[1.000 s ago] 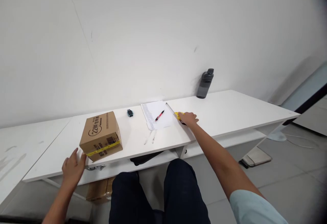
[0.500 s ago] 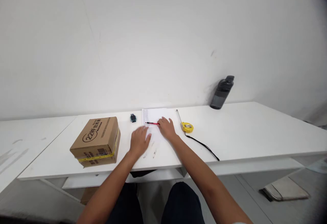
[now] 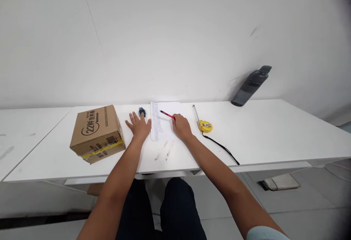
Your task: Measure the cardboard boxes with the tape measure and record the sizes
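Observation:
My right hand (image 3: 181,126) is closed around a red and black pencil (image 3: 168,114), which points up and to the left over a sheet of paper (image 3: 167,130). Dense small writing or marks run down the paper's left side. My left hand (image 3: 139,126) lies spread on the table, just left of the paper. One of its fingertips reaches a small dark watch-like thing with a teal edge (image 3: 142,111); whether it presses on it I cannot tell.
A cardboard box (image 3: 95,128) stands to the left. Right of the paper lies a yellow tape measure (image 3: 205,126) with its blade partly out and a black strap (image 3: 222,147). A dark bottle (image 3: 250,86) stands by the wall. Smudges mark the white table (image 3: 260,134).
My left hand has moved left off the paper's near part and spread its fingers towards the watch-like thing. The pencil's far end now tilts further up. The camera view has shifted.

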The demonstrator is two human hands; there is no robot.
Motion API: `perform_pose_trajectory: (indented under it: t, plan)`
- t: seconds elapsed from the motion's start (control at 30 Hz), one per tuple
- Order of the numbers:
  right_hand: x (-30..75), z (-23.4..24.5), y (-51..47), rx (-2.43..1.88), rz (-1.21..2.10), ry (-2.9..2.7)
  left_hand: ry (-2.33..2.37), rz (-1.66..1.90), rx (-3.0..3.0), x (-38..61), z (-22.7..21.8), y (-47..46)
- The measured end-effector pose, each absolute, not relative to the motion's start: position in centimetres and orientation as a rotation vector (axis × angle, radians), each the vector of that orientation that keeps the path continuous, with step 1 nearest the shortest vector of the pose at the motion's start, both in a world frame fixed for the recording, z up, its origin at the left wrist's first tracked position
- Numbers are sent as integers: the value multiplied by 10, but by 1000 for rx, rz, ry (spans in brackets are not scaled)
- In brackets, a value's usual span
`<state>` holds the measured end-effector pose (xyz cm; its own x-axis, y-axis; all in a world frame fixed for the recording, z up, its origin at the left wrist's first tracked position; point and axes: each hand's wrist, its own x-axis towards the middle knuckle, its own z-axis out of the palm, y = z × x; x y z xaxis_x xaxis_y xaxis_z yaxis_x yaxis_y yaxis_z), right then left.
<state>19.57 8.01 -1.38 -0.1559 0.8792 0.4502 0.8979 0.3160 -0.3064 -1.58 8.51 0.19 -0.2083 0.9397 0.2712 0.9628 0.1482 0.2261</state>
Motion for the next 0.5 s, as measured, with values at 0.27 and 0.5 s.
perform_pose_trajectory:
  t: [0.27,0.5]
  plan:
    - [174,-15,69,-1179,243,-1710,-2132,-762,-1990,-9,8,78]
    - [152,-14,61,-1159,788,-1699,-1898,-534,-2342,-2,1,77]
